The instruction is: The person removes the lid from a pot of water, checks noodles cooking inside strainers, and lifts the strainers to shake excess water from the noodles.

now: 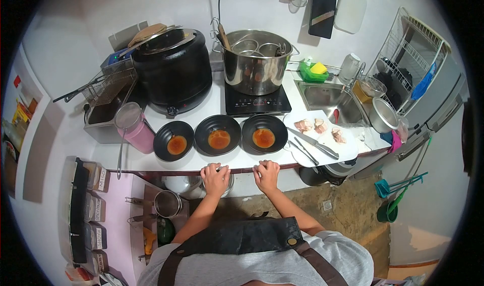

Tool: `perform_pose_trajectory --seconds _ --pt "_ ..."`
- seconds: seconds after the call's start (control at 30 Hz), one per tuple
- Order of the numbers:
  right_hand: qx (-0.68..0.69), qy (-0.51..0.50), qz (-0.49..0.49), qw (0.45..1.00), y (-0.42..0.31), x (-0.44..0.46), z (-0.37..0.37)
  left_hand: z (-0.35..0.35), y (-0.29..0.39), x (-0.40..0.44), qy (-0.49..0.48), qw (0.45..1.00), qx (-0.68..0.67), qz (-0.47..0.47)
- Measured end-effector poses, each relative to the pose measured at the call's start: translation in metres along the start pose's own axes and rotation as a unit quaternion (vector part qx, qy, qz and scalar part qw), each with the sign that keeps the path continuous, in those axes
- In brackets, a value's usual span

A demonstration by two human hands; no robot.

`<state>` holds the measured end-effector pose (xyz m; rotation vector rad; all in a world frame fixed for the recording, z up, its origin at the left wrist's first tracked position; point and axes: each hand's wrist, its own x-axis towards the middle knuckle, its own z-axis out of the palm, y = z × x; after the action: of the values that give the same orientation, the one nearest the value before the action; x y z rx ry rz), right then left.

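At the counter's front edge (237, 168), my left hand (216, 179) rests with its fingers curled against the rim. A small dark spot shows by its fingers; I cannot tell what it is. My right hand (266, 176) lies on the same edge, fingers bent the same way. Beyond them stand three black bowls in a row: the left bowl (160, 136), the middle bowl (202, 130) and the right bowl (249, 130). Each has reddish-brown liquid in its bottom. To the right, a white cutting board (301, 157) carries meat pieces (320, 125), a knife (318, 146) and another slim utensil (305, 151).
A steel pot (257, 72) sits on an induction cooker (258, 103), beside a black soup warmer (174, 74). A pink pitcher (136, 130) and a fryer (108, 117) are at left. The sink (322, 97) lies right, near a dish rack (411, 54).
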<state>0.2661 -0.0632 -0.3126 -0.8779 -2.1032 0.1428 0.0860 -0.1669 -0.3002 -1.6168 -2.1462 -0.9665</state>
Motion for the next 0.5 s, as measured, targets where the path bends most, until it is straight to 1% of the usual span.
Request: perform_pose_trajectory --seconds 0.5 --pt "-0.002 0.001 0.001 1.000 0.0003 -0.0006 0.0005 -0.0012 0.0003 0.0002 -0.006 1.000 -0.001 -0.001"
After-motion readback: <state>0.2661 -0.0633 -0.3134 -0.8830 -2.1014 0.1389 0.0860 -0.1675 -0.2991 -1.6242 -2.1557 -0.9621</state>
